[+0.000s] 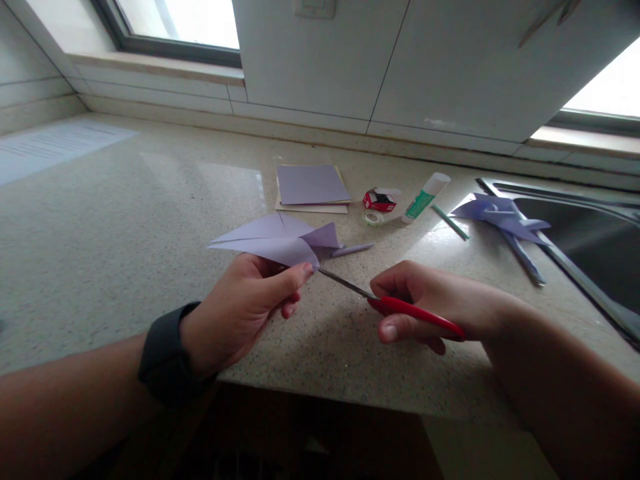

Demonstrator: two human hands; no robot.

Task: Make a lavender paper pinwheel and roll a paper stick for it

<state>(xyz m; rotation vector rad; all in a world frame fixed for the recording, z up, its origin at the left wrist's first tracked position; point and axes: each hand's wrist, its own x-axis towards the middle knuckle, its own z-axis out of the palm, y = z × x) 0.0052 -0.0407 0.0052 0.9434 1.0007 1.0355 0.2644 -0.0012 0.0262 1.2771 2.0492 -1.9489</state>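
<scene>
Between thumb and fingers, my left hand (260,290) pinches a light purple sheet of paper (267,235), which has slits in it and raised, bent corners. My right hand (420,300) grips red-handled scissors (415,317). Their metal blades point left, and the tip meets the paper's near corner beside my left thumb; whether it is in the paper I cannot tell. Behind the held sheet a thin rolled purple paper stick (353,250) lies on the counter.
On the speckled counter (165,207) lie a stack of square papers (313,185), a small red box (380,200), a tape roll (373,218), a glue stick (425,198) and a green stick (450,222). A purple paper pinwheel (500,213) rests at the sink's (590,273) edge. A printed sheet (60,147) lies far left.
</scene>
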